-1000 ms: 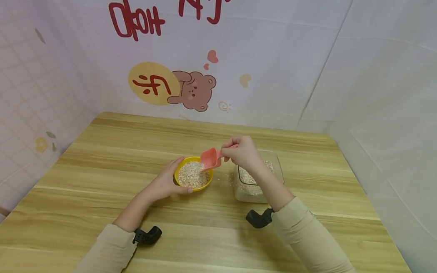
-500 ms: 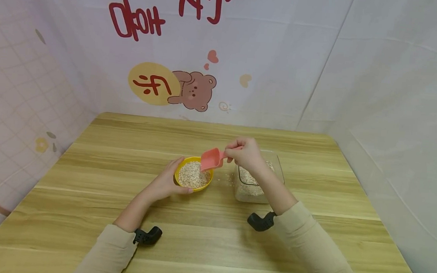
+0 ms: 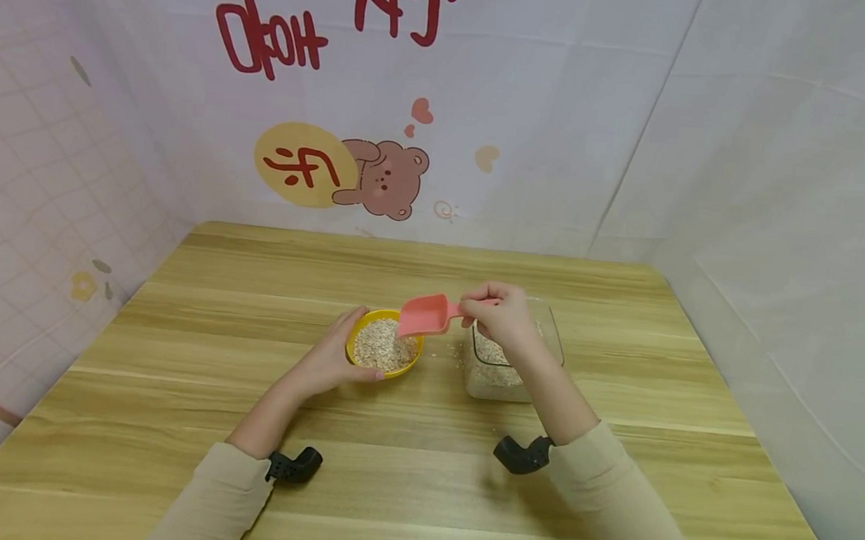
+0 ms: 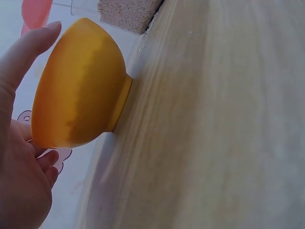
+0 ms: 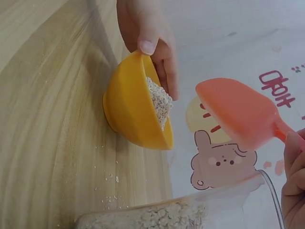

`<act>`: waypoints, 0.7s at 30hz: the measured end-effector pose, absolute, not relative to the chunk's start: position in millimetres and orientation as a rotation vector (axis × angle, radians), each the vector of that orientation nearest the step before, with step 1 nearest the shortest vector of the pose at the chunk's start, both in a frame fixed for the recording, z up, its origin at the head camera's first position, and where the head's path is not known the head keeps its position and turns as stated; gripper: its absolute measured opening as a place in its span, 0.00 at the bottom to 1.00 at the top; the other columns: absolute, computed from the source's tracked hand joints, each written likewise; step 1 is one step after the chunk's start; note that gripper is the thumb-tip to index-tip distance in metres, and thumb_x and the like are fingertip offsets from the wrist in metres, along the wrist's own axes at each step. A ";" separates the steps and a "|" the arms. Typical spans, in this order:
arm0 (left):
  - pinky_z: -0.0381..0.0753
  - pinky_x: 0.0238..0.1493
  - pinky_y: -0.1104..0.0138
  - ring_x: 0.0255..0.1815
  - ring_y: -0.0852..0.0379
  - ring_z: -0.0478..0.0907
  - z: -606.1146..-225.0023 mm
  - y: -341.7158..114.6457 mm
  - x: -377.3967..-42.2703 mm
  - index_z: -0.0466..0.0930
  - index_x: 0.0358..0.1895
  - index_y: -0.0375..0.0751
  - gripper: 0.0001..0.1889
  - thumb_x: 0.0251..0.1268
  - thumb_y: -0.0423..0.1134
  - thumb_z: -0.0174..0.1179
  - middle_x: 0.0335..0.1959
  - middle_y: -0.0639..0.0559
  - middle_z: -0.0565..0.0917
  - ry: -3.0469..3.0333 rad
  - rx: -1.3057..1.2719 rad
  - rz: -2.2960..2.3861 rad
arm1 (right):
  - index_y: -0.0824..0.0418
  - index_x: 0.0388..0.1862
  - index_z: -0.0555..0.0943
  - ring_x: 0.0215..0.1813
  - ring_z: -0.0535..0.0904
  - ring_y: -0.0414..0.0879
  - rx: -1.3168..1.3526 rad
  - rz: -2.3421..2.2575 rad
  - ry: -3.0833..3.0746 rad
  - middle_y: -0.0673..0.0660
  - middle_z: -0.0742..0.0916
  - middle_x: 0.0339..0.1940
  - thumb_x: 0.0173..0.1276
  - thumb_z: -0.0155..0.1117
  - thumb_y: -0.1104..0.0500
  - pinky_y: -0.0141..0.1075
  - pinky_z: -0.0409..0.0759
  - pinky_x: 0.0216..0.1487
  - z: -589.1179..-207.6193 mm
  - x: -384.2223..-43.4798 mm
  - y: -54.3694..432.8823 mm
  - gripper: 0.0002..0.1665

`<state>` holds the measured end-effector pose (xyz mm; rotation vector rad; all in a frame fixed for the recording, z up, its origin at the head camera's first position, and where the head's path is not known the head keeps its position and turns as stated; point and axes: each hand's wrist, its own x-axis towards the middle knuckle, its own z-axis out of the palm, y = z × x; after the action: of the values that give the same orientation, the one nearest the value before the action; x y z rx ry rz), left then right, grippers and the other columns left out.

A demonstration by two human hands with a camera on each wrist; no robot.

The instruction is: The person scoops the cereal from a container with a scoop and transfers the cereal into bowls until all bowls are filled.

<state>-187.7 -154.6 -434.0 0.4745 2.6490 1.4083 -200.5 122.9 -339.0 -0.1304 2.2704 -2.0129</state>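
My left hand (image 3: 329, 361) holds a yellow bowl (image 4: 81, 86) by its side, thumb at the near rim and fingers around the far side. The bowl stands upright on the table, heaped with oat flakes (image 3: 381, 346). My right hand (image 3: 502, 314) grips the handle of a pink scoop (image 3: 425, 316) above the table. In the head view the scoop's front edge overlaps the bowl's right rim; its inside looks bare of flakes. In the right wrist view the scoop (image 5: 238, 112) is raised apart from the bowl (image 5: 128, 100).
Partly behind my right hand and forearm, a clear square container (image 3: 502, 395) of oats stands right of the bowl. Loose flakes (image 5: 112, 188) lie on the wooden table (image 3: 390, 482) between them. A printed white cloth (image 3: 543, 161) hangs at the back edge.
My right hand has drawn the scoop rightward and slightly nearer to me, and the scoop has levelled from its tilt over the bowl. The left hand and bowl have hardly moved.
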 end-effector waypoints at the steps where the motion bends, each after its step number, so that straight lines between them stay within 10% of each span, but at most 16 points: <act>1: 0.57 0.63 0.39 0.72 0.41 0.51 -433.5 -154.5 -187.7 0.47 0.76 0.42 0.62 0.38 0.54 0.78 0.75 0.42 0.50 2.652 0.477 1.408 | 0.73 0.39 0.81 0.13 0.63 0.39 -0.123 -2.026 2.257 0.56 0.83 0.18 0.58 0.61 0.70 0.29 0.58 0.15 -339.3 -199.4 124.4 0.10; 21: 0.52 0.66 0.40 0.74 0.45 0.45 -413.5 -139.7 -181.3 0.47 0.76 0.48 0.60 0.39 0.53 0.77 0.76 0.45 0.48 2.702 0.528 1.438 | 0.62 0.31 0.81 0.11 0.60 0.39 -0.111 -2.260 2.144 0.54 0.82 0.17 0.64 0.60 0.70 0.28 0.55 0.14 -338.7 -175.0 153.3 0.05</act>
<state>-181.3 -139.7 -413.5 0.5275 2.7018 1.4384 -175.0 153.3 -338.7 -0.1107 2.1436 -2.2602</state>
